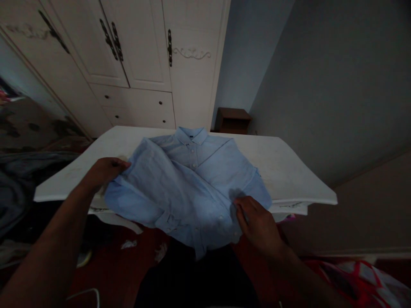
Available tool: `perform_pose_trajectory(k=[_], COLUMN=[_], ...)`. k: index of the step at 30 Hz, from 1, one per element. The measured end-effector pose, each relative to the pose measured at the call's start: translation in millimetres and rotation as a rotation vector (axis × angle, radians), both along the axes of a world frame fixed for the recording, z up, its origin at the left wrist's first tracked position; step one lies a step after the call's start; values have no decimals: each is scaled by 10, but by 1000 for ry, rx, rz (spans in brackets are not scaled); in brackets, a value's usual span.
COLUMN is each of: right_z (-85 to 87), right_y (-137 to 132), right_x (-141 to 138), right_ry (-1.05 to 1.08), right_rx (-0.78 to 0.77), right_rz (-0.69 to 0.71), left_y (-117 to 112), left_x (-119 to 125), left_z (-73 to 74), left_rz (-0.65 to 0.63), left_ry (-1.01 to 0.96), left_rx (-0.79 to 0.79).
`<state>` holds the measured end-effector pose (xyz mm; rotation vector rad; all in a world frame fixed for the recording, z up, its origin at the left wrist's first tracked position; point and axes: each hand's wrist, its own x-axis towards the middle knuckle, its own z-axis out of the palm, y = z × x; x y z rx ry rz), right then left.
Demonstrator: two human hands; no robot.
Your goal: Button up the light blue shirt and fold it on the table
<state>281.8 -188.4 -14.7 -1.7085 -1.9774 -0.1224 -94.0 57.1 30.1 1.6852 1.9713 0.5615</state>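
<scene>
A light blue button-up shirt (189, 184) lies front up on a white table (272, 158), its collar toward the far edge and its hem hanging over the near edge. One sleeve crosses the shirt's front diagonally. My left hand (107, 171) pinches the fabric at the shirt's left side, thumb and forefinger together. On the right, my right hand (255, 218) is closed on the cuff end of the folded-over sleeve, near the lower right of the shirt; its fingertips are partly hidden.
Behind the table stands a white wardrobe (141, 42) with dark handles. A small brown box-like cabinet (233, 119) sits by the wall. Dark clothes (19, 179) are heaped at the left. A red and white bag (359, 278) lies at lower right.
</scene>
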Motion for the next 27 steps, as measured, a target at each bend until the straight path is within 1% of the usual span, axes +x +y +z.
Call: perform_pose_trajectory(k=[3,5,7,9,12,15,18,21,22,24,25,27], right_z=[11,-56,-167,-288,-427,-466,-367,-147,-67,65,107,133], right_y=[-76,-122,-147,-138,-78,-26,-61,-204,-266,-383,-430,-484], right_x=[23,-21,-82,-134,-175,-184,-153,-73,-41,13,30,34], right_ry=[34,-19,-85,-115,-85,-22,129,347,428,610,706,881], right_rx=[-72,-105,-109,-98,-36,8,13,-15,-54,-175,-235,-310], right_rz=[-16,-49,-88,-131,-190,-167,-46,76,80,25,-20,-109], left_y=[-16,-28,-45,-60,-69,-55,-33,-13,-7,5,11,23], left_x=[16,25,31,33,35,33,28,26,29,36,41,50], left_z=[13,24,31,32,23,10,-8,-26,-29,-29,-26,-14], left_rz=[-12,-18,-17,-10,-12,-9,2,14,19,22,21,17], left_ry=[-5,7,19,19,30,48,54,59,62,68,71,77], left_rx=[13,21,31,38,47,51,43,40,41,40,38,31])
